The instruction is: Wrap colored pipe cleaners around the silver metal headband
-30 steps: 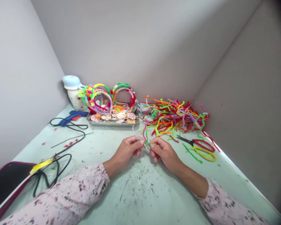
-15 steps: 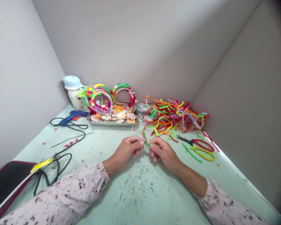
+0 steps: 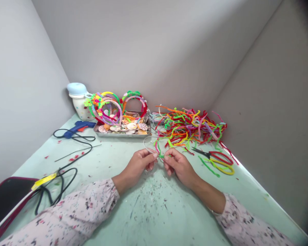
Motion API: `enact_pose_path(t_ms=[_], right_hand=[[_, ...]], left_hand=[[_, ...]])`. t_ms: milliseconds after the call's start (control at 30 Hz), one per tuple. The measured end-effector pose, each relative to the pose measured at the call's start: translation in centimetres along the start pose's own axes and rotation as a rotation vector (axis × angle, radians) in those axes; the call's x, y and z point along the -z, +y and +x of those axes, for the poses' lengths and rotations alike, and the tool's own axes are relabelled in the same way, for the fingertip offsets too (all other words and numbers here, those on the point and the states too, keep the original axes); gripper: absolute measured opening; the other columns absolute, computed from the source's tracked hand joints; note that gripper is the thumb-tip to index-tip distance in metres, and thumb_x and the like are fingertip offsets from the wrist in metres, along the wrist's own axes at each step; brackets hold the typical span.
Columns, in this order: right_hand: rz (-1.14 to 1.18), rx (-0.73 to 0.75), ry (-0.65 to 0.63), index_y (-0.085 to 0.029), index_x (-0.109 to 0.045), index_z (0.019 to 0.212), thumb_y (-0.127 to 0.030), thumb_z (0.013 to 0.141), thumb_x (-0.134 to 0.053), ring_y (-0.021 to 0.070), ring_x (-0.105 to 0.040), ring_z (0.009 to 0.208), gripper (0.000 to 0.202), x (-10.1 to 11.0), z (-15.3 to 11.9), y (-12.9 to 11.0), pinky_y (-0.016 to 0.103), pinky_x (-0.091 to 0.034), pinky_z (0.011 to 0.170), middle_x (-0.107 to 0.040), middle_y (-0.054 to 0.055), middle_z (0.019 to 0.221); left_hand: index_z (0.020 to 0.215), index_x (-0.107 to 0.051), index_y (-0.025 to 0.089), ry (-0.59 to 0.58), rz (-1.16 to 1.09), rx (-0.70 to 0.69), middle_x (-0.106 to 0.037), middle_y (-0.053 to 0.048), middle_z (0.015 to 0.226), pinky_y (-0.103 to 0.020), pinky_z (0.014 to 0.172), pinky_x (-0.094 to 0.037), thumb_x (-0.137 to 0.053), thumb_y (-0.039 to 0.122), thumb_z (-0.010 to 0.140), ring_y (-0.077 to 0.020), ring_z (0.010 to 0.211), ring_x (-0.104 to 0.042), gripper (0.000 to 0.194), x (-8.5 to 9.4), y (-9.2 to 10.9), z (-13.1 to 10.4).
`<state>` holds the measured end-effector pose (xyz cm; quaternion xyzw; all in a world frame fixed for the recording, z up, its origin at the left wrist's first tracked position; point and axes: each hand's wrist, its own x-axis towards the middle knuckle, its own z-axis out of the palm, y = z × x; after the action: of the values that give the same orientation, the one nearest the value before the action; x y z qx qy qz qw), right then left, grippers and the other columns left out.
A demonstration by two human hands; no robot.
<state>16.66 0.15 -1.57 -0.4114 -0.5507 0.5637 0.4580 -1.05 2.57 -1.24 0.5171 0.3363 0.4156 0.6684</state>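
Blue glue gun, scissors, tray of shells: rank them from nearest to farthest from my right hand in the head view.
1. Scissors, to the right of your right hand.
2. Tray of shells, beyond it to the left.
3. Blue glue gun, farther left.

No legible text, label, brand, number or sign; the yellow tag [image 3: 44,181] on the cable at left and the lidded cup [image 3: 80,104] bear no lettering that can be read at this scale.
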Motion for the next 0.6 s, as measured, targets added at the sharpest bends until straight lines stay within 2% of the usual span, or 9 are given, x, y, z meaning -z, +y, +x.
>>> enact_pose_path(t_ms=[133,600], right_hand=[[0.010,-0.010,-0.009,-0.020,-0.050,0.081,-0.039,0.086,-0.057,0.0071,-0.049,0.043,0.021,0.05,0.00,0.04,0.019,-0.037,0.043,-0.056,-0.006,0.058],[-0.022,-0.014,-0.028,-0.020,-0.050,0.082,-0.039,0.086,-0.056,0.0071,-0.050,0.043,0.021,-0.07,-0.07,-0.04,0.019,-0.038,0.044,-0.057,-0.005,0.059]], left_hand=[[0.075,-0.061,0.011,-0.001,0.007,0.002,-0.051,0.002,0.059,-0.021,0.045,-0.029,-0.064,0.034,0.078,-0.0059,0.046,-0.041,0.023,0.09,0.09,0.05],[0.073,-0.062,0.011,-0.020,-0.074,0.022,-0.054,0.001,0.061,-0.020,0.045,-0.030,-0.065,0.026,0.076,-0.0052,0.046,-0.043,0.016,0.18,0.44,-0.07]])
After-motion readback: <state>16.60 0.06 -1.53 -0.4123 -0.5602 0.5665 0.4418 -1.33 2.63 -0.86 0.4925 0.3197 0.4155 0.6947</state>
